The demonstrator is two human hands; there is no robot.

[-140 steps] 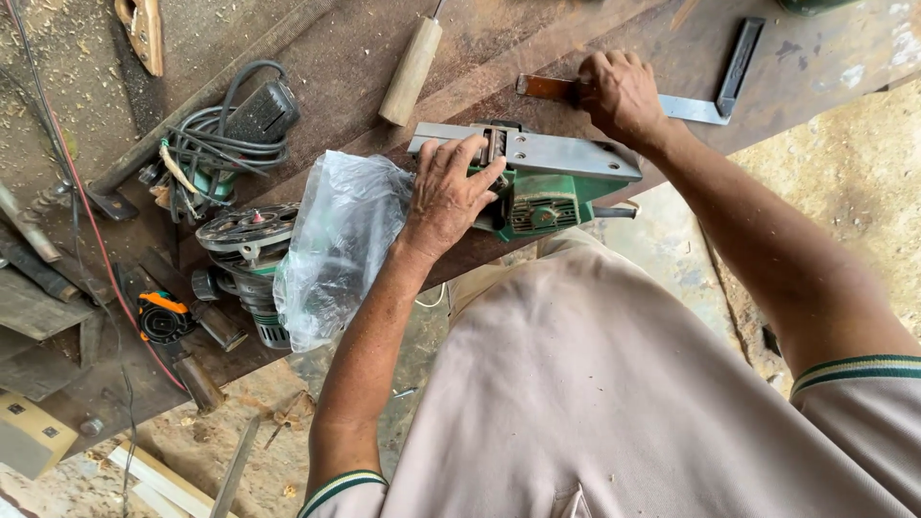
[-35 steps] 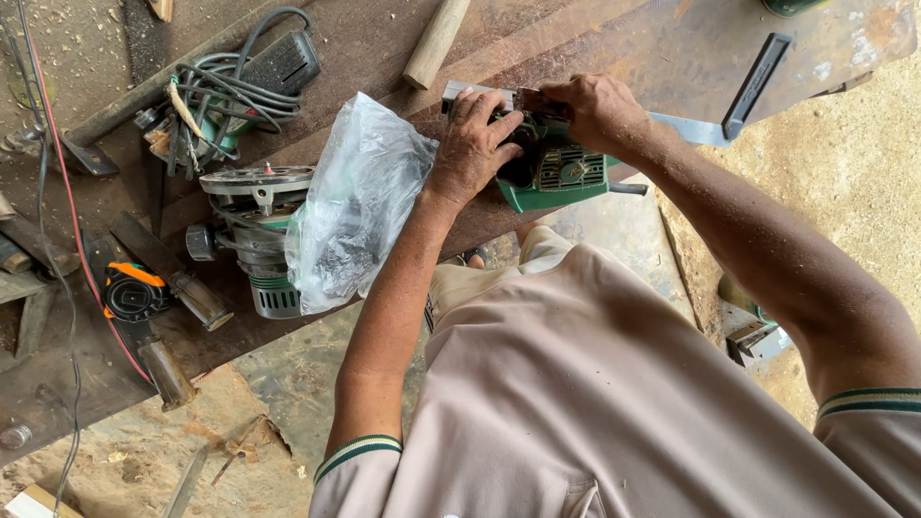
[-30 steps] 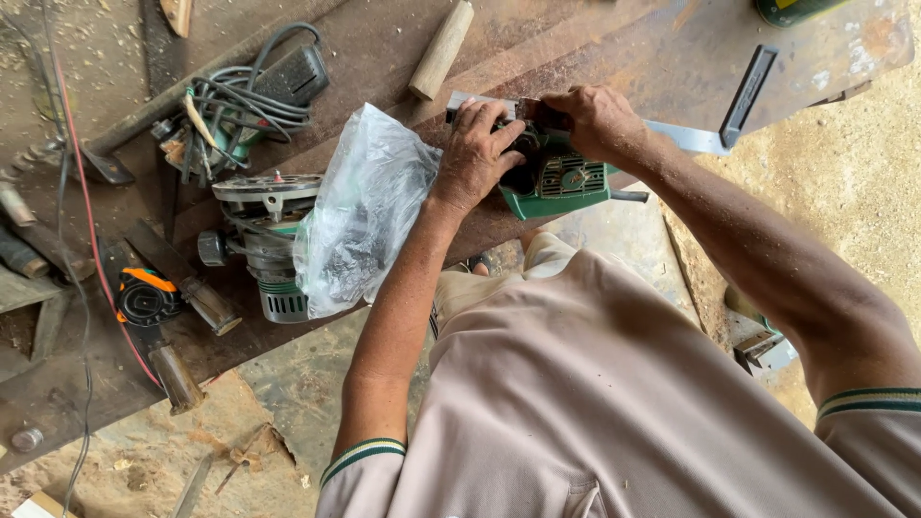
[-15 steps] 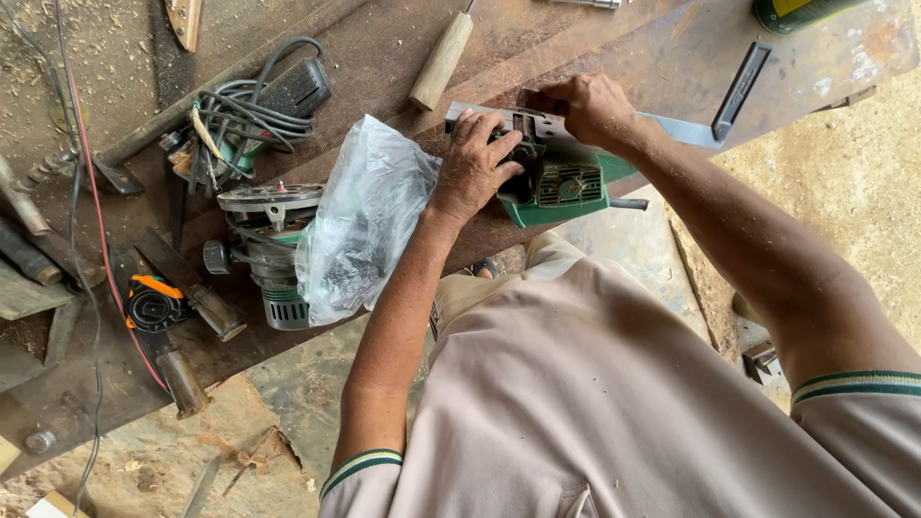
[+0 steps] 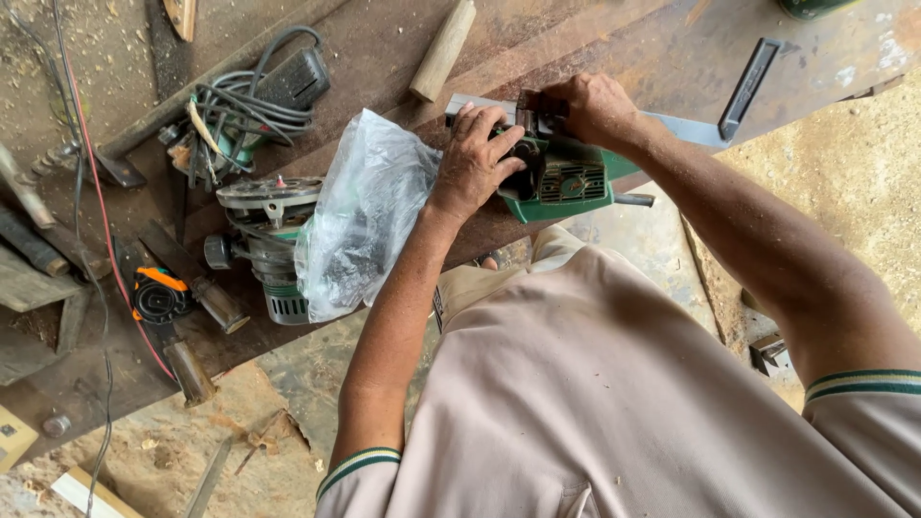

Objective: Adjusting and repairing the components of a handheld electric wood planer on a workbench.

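Observation:
A green electric planer (image 5: 566, 182) with a grey metal base lies on a rusty metal workbench (image 5: 614, 48). My left hand (image 5: 475, 158) grips its left side, fingers curled over the body. My right hand (image 5: 595, 105) presses on the top of the tool, fingers closed on a small dark part there; what it pinches is hidden. A crumpled clear plastic bag (image 5: 365, 216) lies just left of my left wrist.
A wooden handle (image 5: 441, 48) lies behind the planer. A metal try square (image 5: 743, 82) sits at the right. Left of the bag are a router motor (image 5: 269, 240), a corded tool with coiled cable (image 5: 249, 101), an orange tape measure (image 5: 158, 293) and scrap pieces.
My right hand left the try square and came onto the planer's top. Both hands now work on the planer, which shifted slightly; the view drifted.

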